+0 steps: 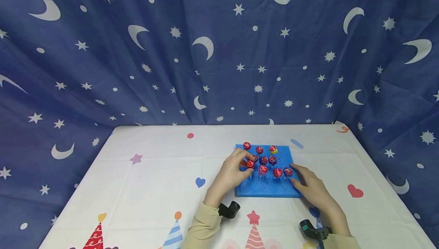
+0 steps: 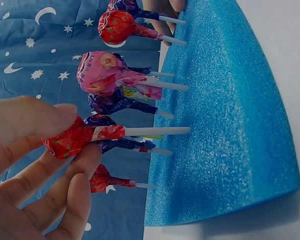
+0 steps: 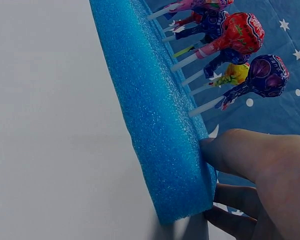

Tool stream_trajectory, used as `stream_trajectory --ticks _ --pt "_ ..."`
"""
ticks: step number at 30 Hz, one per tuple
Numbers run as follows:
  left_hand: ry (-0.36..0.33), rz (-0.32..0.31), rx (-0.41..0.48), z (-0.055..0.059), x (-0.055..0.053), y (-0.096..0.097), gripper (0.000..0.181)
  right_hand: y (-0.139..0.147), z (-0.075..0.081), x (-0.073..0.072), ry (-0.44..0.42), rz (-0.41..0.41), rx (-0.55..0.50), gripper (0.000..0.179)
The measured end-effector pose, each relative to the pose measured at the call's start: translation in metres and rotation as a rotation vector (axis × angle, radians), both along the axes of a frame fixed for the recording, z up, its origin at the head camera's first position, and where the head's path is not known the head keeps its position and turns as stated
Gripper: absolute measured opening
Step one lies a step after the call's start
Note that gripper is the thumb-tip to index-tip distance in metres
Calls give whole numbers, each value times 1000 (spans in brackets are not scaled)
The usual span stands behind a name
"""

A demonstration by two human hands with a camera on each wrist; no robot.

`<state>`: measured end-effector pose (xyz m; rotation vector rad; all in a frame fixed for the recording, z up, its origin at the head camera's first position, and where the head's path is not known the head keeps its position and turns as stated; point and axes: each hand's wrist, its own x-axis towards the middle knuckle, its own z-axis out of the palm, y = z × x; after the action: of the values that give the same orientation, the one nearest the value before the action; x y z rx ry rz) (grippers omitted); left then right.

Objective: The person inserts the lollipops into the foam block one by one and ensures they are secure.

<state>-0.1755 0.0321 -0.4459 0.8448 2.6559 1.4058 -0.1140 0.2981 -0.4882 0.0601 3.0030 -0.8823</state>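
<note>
My left hand [image 1: 231, 171] pinches the wrapped head of a red lollipop [image 2: 70, 138] between thumb and fingers at the left of a blue foam board [image 1: 264, 191]. In the left wrist view its white stick reaches the foam surface; whether the tip is sunk in cannot be told. Several other wrapped lollipops, among them a pink one [image 2: 97, 75] and a dark purple one [image 3: 267, 76], stand upright with their sticks in the foam. My right hand [image 1: 312, 186] holds the board's right edge, thumb on the foam and fingers along its side.
The board lies on a white tablecloth [image 1: 154, 188] with printed hearts, stars and party hats. A dark blue curtain [image 1: 219, 66] with moons and stars hangs behind the table. Lollipops stand close together beside my left fingers.
</note>
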Motion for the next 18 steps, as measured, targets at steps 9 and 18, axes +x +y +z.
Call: stream_trajectory --ticks 9,18 --pt "-16 -21 1 0 0 -1 23 -1 0 0 0 -3 5 59" --pt "-13 -69 19 0 -1 -3 25 0 0 0 -3 -7 11 58"
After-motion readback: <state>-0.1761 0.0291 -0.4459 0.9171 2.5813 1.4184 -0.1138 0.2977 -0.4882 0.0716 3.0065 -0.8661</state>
